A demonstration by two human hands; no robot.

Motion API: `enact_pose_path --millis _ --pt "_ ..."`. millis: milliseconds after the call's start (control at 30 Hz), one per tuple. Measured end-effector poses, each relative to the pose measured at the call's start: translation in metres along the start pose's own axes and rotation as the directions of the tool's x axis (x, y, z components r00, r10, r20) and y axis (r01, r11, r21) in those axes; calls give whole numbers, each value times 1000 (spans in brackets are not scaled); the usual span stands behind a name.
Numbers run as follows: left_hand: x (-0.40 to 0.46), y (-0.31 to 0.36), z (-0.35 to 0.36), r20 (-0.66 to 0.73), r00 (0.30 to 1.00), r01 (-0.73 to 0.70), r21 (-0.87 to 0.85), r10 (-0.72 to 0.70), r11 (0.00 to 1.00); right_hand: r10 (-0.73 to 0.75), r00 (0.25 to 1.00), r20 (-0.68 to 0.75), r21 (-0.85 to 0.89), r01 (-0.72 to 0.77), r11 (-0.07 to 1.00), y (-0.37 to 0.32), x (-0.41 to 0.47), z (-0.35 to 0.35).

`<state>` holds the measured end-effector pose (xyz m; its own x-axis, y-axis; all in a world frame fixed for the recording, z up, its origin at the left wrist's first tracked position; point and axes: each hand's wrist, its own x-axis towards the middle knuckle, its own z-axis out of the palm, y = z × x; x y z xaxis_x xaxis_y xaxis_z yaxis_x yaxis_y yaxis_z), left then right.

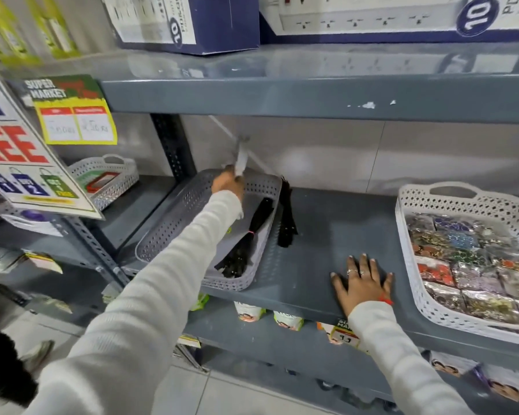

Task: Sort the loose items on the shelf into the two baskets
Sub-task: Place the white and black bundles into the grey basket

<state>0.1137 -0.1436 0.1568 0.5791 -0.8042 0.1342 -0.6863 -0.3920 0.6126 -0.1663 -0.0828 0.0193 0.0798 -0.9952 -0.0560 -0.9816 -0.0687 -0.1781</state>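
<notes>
A smooth grey metal shelf (327, 235) runs across a shop rack, backed by pale glossy wall tiles, with a second grey shelf above carrying blue and white printed boxes (186, 22). Perforated steel uprights frame the bay, and paper price signs (72, 112) hang at 10 o'clock.

At 9 o'clock of the shelf sits a grey plastic basket (174, 223), rectangular with a punched-hole wall; a black bundle tied with a pink band (246, 238) lies inside it. Just beside its right wall, on the bare shelf, lies a second black bundle (286, 217). At 3 o'clock stands a white lattice basket (414, 265) with a moulded handle, filled with shiny clear packets of coloured beads (468, 265).

The left hand (226, 184) is over the grey basket's far end, fingers closed around a blurred pale strip-like item (241, 158). The right hand (361, 280) lies flat on the shelf between the baskets, fingers spread.
</notes>
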Motion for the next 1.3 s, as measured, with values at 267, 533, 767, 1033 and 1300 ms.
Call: enact_pose_path --millis 267,533,767,1033,1300 --pt "-27 -83 20 329 934 -24 442 -138 897 6 1000 -16 -16 -6 1000 0 0 1" --pt "-11 -42 6 267 960 -48 449 -82 892 6 1000 -13 -25 -7 1000 0 1 2" --pt "-21 63 70 205 946 -270 77 250 960 -11 1000 -2 8 11 1000 1 1 -1" --pt "-21 54 150 375 927 -206 479 13 853 -4 1000 -6 43 4 999 3 5 3" --pt "-23 51 156 374 925 -92 386 -65 918 2 999 -32 58 0 998 4 6 7"
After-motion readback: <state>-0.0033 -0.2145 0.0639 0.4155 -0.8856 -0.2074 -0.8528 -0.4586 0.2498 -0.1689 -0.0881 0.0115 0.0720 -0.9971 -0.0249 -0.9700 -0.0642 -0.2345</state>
